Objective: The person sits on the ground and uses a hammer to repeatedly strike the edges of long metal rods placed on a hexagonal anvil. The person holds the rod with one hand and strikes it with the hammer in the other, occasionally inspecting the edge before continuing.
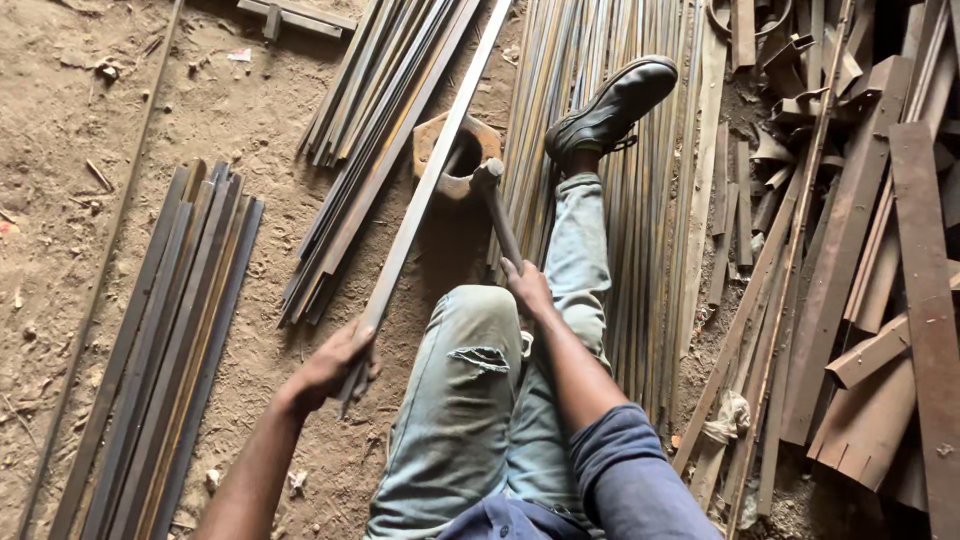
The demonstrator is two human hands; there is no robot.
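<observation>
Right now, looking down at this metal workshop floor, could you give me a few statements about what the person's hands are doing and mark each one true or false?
1. The left hand grips one end of a long metal strip. True.
2. The right hand holds a paintbrush. False: it holds the handle of a hammer.
3. The hammer's head sits by a rusty block with a hole. True.
4. The person's feet are bare. False: a black shoe shows, resting on a spread of thin rods.
5. A bundle of flat bars lies on the dirt beyond the left hand. True.
</observation>
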